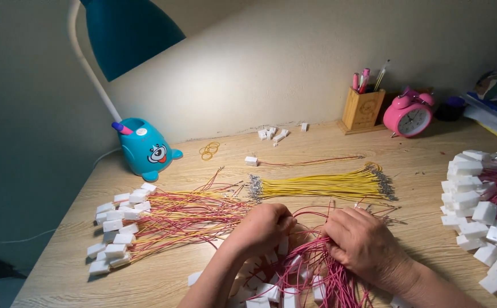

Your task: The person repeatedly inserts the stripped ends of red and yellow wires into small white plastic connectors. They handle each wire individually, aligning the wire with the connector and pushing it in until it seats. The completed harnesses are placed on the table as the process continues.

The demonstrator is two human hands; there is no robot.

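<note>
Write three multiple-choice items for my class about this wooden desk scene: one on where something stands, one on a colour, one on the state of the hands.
1. Where does the round pink alarm clock stand?
A. beside the wooden pen holder
B. under the lamp
C. on the floor

2. What colour is the loose bundle of wires lying alone mid-desk?
A. green
B. yellow
C. blue

3. What are the left hand and right hand doing?
A. resting flat, empty
B. holding the clock
C. gripping pink wires

Answers: 1 A, the clock sits just right of the holder; 2 B, the bundle is plainly yellow; 3 C, both hands close on pink strands.
</note>
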